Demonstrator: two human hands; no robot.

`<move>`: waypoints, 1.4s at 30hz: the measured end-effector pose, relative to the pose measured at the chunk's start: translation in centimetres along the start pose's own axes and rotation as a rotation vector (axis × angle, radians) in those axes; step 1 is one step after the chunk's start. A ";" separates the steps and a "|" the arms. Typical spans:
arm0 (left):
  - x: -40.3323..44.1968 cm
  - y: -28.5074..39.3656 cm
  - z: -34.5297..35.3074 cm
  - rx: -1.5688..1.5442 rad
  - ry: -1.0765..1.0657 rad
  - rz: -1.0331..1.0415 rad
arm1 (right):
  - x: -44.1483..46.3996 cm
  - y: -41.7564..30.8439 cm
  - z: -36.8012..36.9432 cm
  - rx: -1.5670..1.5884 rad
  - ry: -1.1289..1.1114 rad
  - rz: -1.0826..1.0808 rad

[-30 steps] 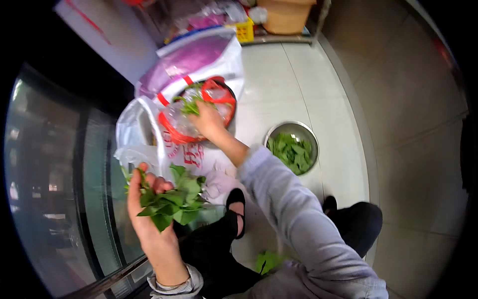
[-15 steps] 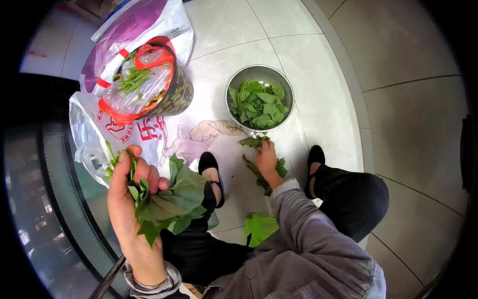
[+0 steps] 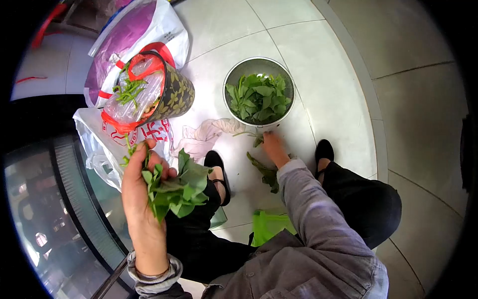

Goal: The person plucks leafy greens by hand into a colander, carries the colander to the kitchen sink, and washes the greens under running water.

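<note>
A bunch of leafy green stems is held in my left hand, with its fingers closed round the stems and the leaves hanging to the right. My right hand is low over the floor, fingers pressed together on a green sprig, just below a metal strainer bowl. Torn leaves fill much of that bowl. Another leafy stem lies on the floor beside my right wrist. A patterned bin with a red bag rim has green stems on the clear plastic inside.
White and purple bags stand behind and around the bin. A pinkish cloth lies between the bin and the bowl. A bright green bag is near my lap. My shoes are on the tiled floor, and a glass panel is at left.
My right hand has moved from over the bin to the floor below the bowl and now grips a sprig. Stems rest in the bin. The view has shifted; my left hand still holds its bunch.
</note>
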State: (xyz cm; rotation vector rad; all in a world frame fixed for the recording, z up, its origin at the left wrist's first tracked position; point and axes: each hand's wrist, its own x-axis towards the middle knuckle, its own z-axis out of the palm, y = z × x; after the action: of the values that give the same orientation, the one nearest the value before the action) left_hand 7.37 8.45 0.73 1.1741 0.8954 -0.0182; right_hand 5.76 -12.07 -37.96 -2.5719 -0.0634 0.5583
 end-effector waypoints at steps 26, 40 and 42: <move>-6.8 -7.5 4.1 0.262 -0.818 -0.017 | -20.2 -12.2 -26.3 1.160 -0.073 -0.349; -6.7 -7.7 4.3 0.240 -0.794 0.079 | -18.7 -12.6 -31.2 0.654 0.174 -0.415; -6.8 -8.5 4.4 0.357 -0.868 0.096 | -18.2 -12.6 -31.7 0.809 0.269 -0.451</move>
State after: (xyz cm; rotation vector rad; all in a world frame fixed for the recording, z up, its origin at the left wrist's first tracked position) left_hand 1.62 -1.59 -1.33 1.3595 0.0616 -0.5860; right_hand 2.51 -18.59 0.00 -1.7376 -0.2583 0.0320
